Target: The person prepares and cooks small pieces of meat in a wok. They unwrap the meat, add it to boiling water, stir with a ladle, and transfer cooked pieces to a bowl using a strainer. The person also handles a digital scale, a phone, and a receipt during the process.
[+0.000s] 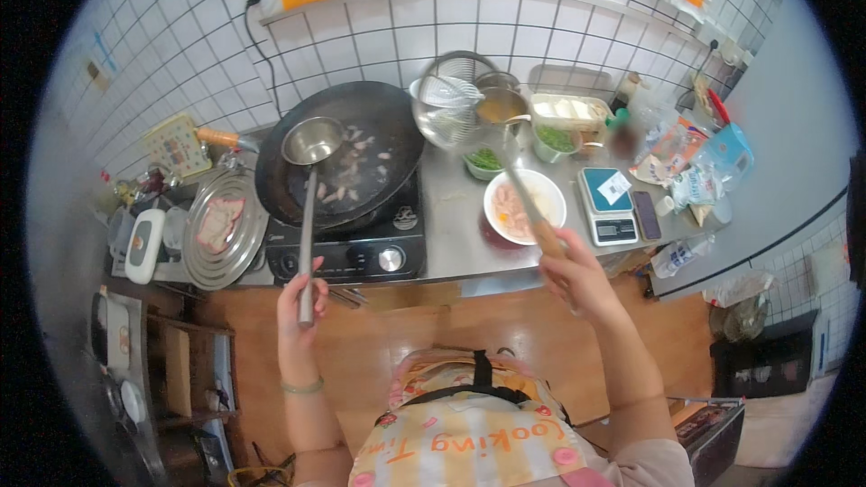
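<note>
My left hand (304,292) grips the long metal handle of a steel ladle (312,142), whose bowl is over the left side of a black wok (399,108). Pale pieces of food (338,193) lie in liquid at the bottom of the wok. My right hand (575,272) is closed around the wooden handle of a wire strainer (440,125), blurred. Its mesh basket is above the counter, right of the wok, partly covering what stands behind. Beneath the strainer's handle is a white bowl (559,195) with pale pink raw meat (511,208) and a bit of orange-yellow.
The wok sits on a black induction cooker (345,264). Left of it stands a metal lid (193,264) bearing a pink-edged cloth. To the right are tubs of chopped greens (556,138), a kitchen scale (612,230), a phone (646,215) and several food bags (666,149).
</note>
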`<state>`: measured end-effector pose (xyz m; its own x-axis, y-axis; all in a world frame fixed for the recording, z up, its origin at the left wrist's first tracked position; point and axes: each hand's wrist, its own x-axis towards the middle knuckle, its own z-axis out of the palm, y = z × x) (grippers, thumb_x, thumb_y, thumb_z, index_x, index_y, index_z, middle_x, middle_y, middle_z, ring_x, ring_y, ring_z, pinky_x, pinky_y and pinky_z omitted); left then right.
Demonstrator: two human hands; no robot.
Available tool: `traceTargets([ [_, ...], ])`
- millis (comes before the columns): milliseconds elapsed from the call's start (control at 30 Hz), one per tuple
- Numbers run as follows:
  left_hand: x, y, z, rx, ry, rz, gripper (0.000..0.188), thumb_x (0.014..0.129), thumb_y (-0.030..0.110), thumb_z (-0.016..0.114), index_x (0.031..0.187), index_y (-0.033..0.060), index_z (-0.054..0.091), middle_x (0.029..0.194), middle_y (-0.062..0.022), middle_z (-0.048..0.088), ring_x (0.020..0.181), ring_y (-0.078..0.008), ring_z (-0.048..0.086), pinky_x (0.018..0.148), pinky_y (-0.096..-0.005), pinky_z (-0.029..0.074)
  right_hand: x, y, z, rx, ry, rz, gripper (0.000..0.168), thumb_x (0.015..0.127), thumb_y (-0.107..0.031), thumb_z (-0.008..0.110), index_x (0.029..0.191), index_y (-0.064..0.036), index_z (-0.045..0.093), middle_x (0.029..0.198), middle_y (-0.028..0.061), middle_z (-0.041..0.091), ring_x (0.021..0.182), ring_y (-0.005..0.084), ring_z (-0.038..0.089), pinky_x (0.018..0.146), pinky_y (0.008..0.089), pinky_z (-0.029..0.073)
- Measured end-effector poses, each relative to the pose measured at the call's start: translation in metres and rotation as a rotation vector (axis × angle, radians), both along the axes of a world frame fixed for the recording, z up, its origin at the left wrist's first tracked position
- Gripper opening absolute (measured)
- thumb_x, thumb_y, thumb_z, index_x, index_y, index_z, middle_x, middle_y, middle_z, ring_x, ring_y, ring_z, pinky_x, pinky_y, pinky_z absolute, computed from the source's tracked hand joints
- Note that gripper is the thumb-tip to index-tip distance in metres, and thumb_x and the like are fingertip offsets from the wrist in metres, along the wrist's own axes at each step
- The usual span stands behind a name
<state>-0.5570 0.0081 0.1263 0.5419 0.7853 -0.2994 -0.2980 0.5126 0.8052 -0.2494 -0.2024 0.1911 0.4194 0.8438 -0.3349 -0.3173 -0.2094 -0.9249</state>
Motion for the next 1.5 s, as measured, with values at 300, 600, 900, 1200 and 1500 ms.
traceTargets([
  [300, 0.014, -0.01, 0.005, -0.114, 0.126, 0.23, 0.052, 0.079, 0.046, 0.035, 0.109, 0.0045, 0.044, 0.085, -0.0101, 0.056, 0.057, -0.0134, 0.048, 0.043, -0.0238, 0.036, -0.046, 0.181, -0.058, 0.197, 0.463, 0.08, 0.024, 0.078, -0.019, 0.046, 0.092, -0.001, 0.038, 0.078, 0.0113, 0.05, 0.059, 0.0191, 0.053, 0.047, 0.0298, 0.046],
  [600, 0.012, -0.118, -0.169, -0.315, 0.828, -0.207, 0.012, 0.076, 0.021, 0.048, 0.075, 0.0096, 0.052, 0.065, -0.0004, 0.05, 0.056, -0.0116, 0.047, 0.047, -0.0225, 0.038, 0.041, -0.032, -0.273, -0.269, 0.669, 0.078, 0.027, 0.08, -0.023, 0.044, 0.099, -0.007, 0.056, 0.087, 0.0059, 0.058, 0.069, 0.0132, 0.053, 0.059, 0.0243, 0.046],
  [900, 0.26, -0.21, -0.256, 0.561, 0.823, -0.975, 0.024, 0.077, 0.013, 0.052, 0.096, -0.0017, 0.048, 0.08, -0.0059, 0.052, 0.073, -0.0143, 0.05, 0.066, -0.0264, 0.043, 0.233, -0.121, -0.394, -0.374, 0.014, -1.404, 0.045, 0.066, -0.024, 0.065, 0.099, 0.003, 0.049, 0.091, 0.0142, 0.056, 0.077, 0.0242, 0.056, 0.063, 0.0336, 0.045],
  [1200, 0.467, -0.24, -0.33, 0.336, 0.747, -0.815, 0.045, 0.074, 0.011, 0.055, 0.115, 0.0032, 0.036, 0.107, -0.0081, 0.043, 0.093, -0.0159, 0.044, 0.08, -0.0265, 0.036, 0.243, -0.198, -0.439, -0.304, 0.282, -0.886, 0.027, 0.078, -0.02, 0.055, 0.097, -0.002, 0.054, 0.084, 0.0099, 0.057, 0.071, 0.0152, 0.055, 0.062, 0.0279, 0.045],
  [1500, 0.328, -0.156, -0.515, 0.61, 0.979, -0.964, 0.029, 0.074, 0.009, 0.052, 0.101, 0.0015, 0.047, 0.096, -0.0073, 0.052, 0.084, -0.0184, 0.051, 0.071, -0.0292, 0.043, 0.185, -0.244, -0.528, -0.067, 0.57, -0.646, 0.025, 0.078, -0.016, 0.051, 0.1, -0.004, 0.051, 0.087, 0.0047, 0.057, 0.077, 0.0128, 0.054, 0.066, 0.027, 0.045],
])
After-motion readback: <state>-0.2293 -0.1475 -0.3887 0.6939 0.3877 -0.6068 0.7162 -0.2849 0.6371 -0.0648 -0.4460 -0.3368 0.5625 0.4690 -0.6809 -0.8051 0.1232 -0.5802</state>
